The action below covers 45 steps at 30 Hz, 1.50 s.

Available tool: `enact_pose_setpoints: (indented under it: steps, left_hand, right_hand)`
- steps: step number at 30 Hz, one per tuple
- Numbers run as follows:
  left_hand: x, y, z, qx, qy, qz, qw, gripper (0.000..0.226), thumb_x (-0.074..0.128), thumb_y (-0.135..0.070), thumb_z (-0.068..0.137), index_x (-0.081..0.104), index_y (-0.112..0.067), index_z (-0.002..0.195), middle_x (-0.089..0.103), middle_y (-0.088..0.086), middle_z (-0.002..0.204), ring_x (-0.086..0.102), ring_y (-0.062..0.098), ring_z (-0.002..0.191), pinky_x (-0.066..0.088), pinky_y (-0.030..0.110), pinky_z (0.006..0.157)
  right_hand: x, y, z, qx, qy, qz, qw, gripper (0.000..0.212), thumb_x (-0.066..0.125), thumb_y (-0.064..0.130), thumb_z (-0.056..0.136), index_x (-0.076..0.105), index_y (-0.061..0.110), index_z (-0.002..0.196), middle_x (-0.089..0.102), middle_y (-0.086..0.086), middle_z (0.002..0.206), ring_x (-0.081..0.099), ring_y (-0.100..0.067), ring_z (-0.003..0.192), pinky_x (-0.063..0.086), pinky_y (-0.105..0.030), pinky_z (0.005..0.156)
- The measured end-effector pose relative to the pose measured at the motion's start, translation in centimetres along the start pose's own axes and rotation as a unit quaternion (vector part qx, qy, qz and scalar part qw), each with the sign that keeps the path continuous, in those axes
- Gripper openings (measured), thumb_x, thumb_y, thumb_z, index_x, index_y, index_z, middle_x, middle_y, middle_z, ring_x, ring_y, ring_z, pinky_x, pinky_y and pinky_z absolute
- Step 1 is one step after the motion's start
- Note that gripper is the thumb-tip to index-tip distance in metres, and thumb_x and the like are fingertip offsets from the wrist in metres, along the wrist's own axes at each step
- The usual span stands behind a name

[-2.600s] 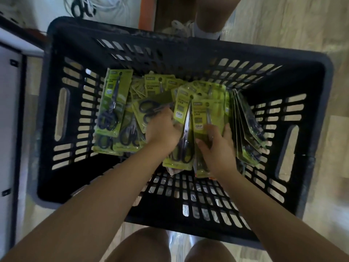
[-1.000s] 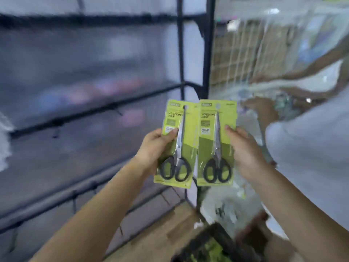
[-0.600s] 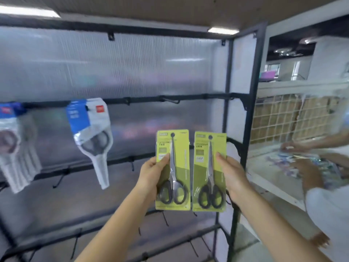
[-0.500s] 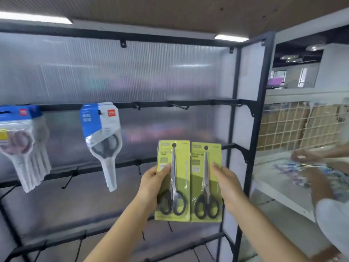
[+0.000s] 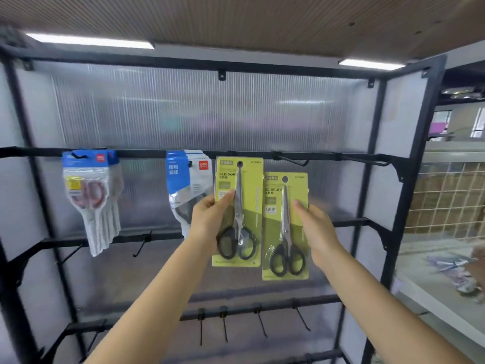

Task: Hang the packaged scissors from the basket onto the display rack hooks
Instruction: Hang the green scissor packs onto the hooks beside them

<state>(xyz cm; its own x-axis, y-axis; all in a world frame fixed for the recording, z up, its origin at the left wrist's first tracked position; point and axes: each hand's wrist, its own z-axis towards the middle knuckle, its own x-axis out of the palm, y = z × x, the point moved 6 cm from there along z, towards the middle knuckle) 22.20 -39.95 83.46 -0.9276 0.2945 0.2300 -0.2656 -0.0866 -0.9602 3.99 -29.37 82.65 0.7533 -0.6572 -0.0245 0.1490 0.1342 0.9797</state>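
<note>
I hold two green scissors packs upright in front of the black display rack [image 5: 378,158]. My left hand [image 5: 210,219] grips the left green pack [image 5: 249,185] by its left edge; its hang hole sits level with the top rail. My right hand [image 5: 317,229] grips the right green pack [image 5: 275,232] by its right edge, a little lower. A bare hook [image 5: 291,160] sticks out of the top rail just above the right pack. The basket is out of view.
Two bunches of blue-and-white scissors packs [image 5: 89,195] [image 5: 186,185] hang on the top rail to the left. Bare hooks [image 5: 259,324] line the lower rails. A wire-grid shelf [image 5: 446,195] and a white counter stand to the right.
I have come up from the basket to the rack with a pack in each hand. In the last half second both packs rose, the left one higher, up to the top rail.
</note>
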Motion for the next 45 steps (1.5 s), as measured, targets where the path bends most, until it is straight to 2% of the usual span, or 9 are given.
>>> enact_pose_setpoints:
  steps: [3,9,15,18,25,29,32,36,45]
  left_hand:
    - [0.3,-1.2,0.4,0.018,0.001,0.007,1.0,0.012,0.067,-0.031,0.085,0.065,-0.019,0.085,0.07,0.005,0.088,0.063,0.021,0.076,0.054,0.03,0.062]
    - [1.2,-1.6,0.9,0.009,0.001,0.01,1.0,0.014,0.068,-0.031,0.085,0.065,-0.018,0.082,0.07,0.007,0.087,0.064,0.026,0.08,0.054,0.039,0.075]
    - [0.4,-0.7,1.4,0.002,-0.012,0.025,1.0,0.011,0.064,-0.032,0.088,0.066,-0.021,0.091,0.07,0.004,0.097,0.065,0.026,0.095,0.053,0.044,0.088]
    - [0.1,-0.4,1.6,0.001,-0.014,0.028,1.0,0.008,0.061,-0.03,0.09,0.065,-0.023,0.091,0.068,0.002,0.098,0.063,0.025,0.095,0.053,0.044,0.089]
    - [1.3,0.4,2.7,-0.008,-0.021,0.038,0.999,0.019,0.055,-0.034,0.094,0.056,-0.016,0.096,0.059,0.001,0.085,0.054,0.013,0.071,0.043,0.024,0.057]
    - [1.7,1.6,4.4,-0.004,-0.048,0.061,0.997,0.031,0.052,-0.041,0.093,0.046,-0.019,0.072,0.05,0.001,0.072,0.047,0.015,0.068,0.045,0.031,0.07]
    - [2.1,2.5,6.0,-0.004,-0.069,0.063,0.996,0.03,0.05,-0.043,0.094,0.055,-0.015,0.086,0.059,0.007,0.089,0.054,0.021,0.083,0.043,0.032,0.073]
    - [2.7,3.1,8.0,-0.002,-0.102,0.049,0.994,0.039,0.047,-0.041,0.096,0.052,-0.009,0.118,0.059,0.008,0.109,0.054,0.028,0.108,0.039,0.034,0.09]
    - [2.7,4.1,12.9,-0.013,-0.146,0.094,0.985,0.043,0.043,-0.043,0.096,0.055,-0.006,0.114,0.062,0.011,0.107,0.059,0.03,0.1,0.045,0.038,0.088]
  right_hand:
    - [0.2,0.8,-0.1,-0.002,-0.001,0.008,1.0,0.035,0.049,0.036,0.096,0.057,0.006,0.113,0.052,-0.013,0.128,0.045,-0.021,0.118,0.036,-0.039,0.098]
    - [-0.3,1.2,0.0,-0.011,-0.009,0.013,1.0,0.015,0.05,0.036,0.096,0.057,0.024,0.091,0.059,0.011,0.101,0.052,-0.016,0.111,0.033,-0.031,0.087]
    - [-1.3,1.4,0.3,-0.017,-0.027,0.013,0.999,0.021,0.05,0.035,0.096,0.061,0.017,0.1,0.065,-0.002,0.1,0.058,-0.012,0.09,0.037,-0.022,0.063]
    - [-1.4,1.3,0.6,-0.014,-0.026,0.011,0.999,0.022,0.05,0.035,0.096,0.062,0.017,0.1,0.066,-0.001,0.099,0.057,-0.01,0.085,0.038,-0.023,0.062]
    - [-0.8,1.5,0.7,-0.023,-0.021,0.008,0.999,0.03,0.051,0.036,0.095,0.062,0.01,0.105,0.063,-0.014,0.114,0.059,-0.021,0.1,0.039,-0.022,0.077]
    - [0.1,1.5,1.0,-0.036,-0.015,0.005,0.999,0.022,0.053,0.036,0.094,0.063,0.017,0.095,0.066,-0.014,0.108,0.059,-0.019,0.09,0.043,-0.027,0.073]
    - [0.9,1.4,1.5,-0.038,-0.008,0.003,0.999,0.027,0.053,0.035,0.094,0.064,0.011,0.096,0.067,-0.015,0.104,0.062,-0.026,0.094,0.048,-0.034,0.081]
    - [2.1,1.2,2.2,-0.04,0.002,0.012,0.999,0.023,0.053,0.034,0.094,0.061,0.015,0.083,0.063,-0.005,0.086,0.055,-0.015,0.078,0.041,-0.026,0.067]
    - [3.3,1.0,4.4,-0.053,0.011,0.009,0.999,0.02,0.053,0.034,0.094,0.062,0.018,0.086,0.068,0.003,0.083,0.06,-0.01,0.077,0.046,-0.024,0.066]
